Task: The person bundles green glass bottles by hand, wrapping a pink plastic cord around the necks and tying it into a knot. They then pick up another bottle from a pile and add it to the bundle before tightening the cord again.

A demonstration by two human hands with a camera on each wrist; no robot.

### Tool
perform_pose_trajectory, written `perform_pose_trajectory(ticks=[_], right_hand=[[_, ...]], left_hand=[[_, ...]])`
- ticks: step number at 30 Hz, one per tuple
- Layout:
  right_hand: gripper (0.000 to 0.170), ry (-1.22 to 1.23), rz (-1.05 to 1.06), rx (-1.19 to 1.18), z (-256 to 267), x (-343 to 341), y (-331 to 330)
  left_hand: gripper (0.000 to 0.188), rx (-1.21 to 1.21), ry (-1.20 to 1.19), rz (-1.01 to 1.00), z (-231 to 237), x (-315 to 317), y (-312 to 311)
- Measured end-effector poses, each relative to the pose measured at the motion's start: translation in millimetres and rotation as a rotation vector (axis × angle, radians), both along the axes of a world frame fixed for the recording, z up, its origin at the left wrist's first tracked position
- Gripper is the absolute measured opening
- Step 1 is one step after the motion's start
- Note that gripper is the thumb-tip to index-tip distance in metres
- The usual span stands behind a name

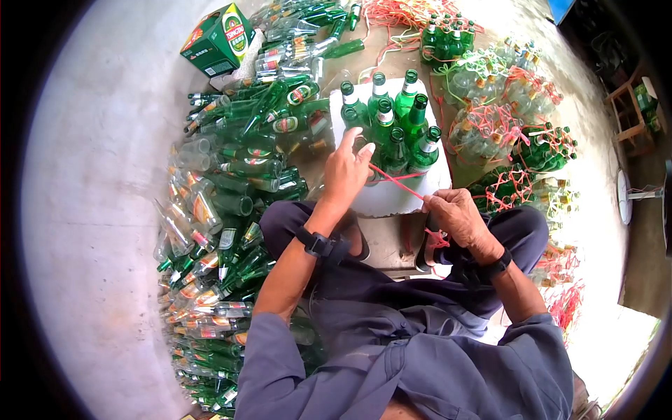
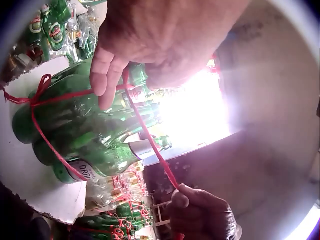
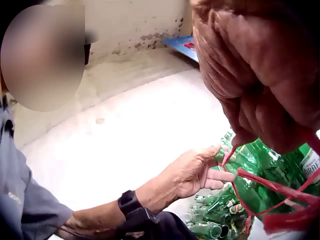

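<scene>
Several green bottles (image 1: 397,150) stand grouped upright on a white block (image 1: 360,203), red twine (image 2: 60,99) running around their sides. My left hand (image 1: 345,171) is at their left side with fingers fairly straight, touching the twine against the bottles; in the right wrist view the left hand (image 3: 192,175) has its thumb apart from the fingers. Taut red twine (image 1: 397,180) stretches from there to my right hand (image 1: 458,218), which pinches it near the block's right front edge. The left wrist view shows the right hand (image 2: 202,212) curled round the strand.
Loose bottles (image 1: 238,168) lie piled along the left. Tied bundles of bottles (image 1: 483,133) stand to the right. Loose twine (image 1: 402,14) lies at the back, near a green carton (image 1: 218,42) at back left. A fan (image 1: 624,196) stands at far right.
</scene>
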State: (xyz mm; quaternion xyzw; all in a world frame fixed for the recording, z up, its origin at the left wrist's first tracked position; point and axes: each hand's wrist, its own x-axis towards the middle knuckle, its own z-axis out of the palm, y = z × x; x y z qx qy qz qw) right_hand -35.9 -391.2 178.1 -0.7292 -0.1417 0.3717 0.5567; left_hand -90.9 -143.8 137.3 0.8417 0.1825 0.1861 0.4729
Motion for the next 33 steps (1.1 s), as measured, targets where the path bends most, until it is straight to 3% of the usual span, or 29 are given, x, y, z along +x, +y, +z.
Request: perform_pose_trajectory(ticks=[4,7,9,13,17,18,20,21,22,23,24,26,29,30,32,33], right_hand=[[0.036,0.090,0.021,-0.087,2,21,-12],[0.036,-0.128,0.151,-0.140,18,39,-12],[0.034,-0.286,0.219,-0.146,22,51,-13],[0.032,-0.456,0.283,-0.120,7,71,-16],[0.030,-0.403,0.302,-0.230,-1,101,-19],[0.030,-0.406,0.296,-0.167,-14,113,-23],[0.028,-0.167,0.217,-0.269,29,110,-20],[0.027,-0.367,0.393,-0.034,19,120,-30],[0.027,-0.369,0.393,-0.038,9,126,-31],[0.025,-0.104,0.235,0.002,-1,131,-30],[0.024,0.160,0.076,0.041,-5,133,-29],[0.020,0.162,-0.015,0.011,-3,127,-22],[0.015,0.514,-0.349,0.169,-25,130,-13],[0.015,0.512,-0.351,0.171,-28,134,-15],[0.016,0.884,-0.290,0.475,-37,146,-22],[0.017,0.905,-0.357,0.533,-26,141,-19]], left_hand=[[0.043,-0.133,0.073,-0.031,1,0,0],[0.041,-0.156,0.069,0.037,-4,-4,-5],[0.038,-0.097,-0.133,0.168,-11,-9,-11],[0.030,-0.001,-0.206,0.276,-3,-23,-21],[0.026,0.047,-0.182,0.208,2,-30,-18],[0.023,-0.015,-0.219,0.177,5,-31,-20],[0.020,-0.080,-0.258,0.143,12,-33,-28],[0.017,-0.136,-0.219,0.092,16,-35,-36],[0.015,-0.190,-0.182,0.042,22,-36,-45],[0.013,-0.182,-0.239,-0.040,31,-33,-57],[0.014,-0.232,-0.149,-0.145,39,-32,-68],[0.022,-0.412,-0.075,-0.297,22,-18,-89],[0.029,-0.287,-0.114,-0.452,-7,6,-120],[0.029,-0.312,-0.099,-0.501,-14,13,-126],[0.027,-0.369,-0.075,-0.581,-19,27,-134],[0.024,-0.429,-0.048,-0.657,-18,32,-136]])
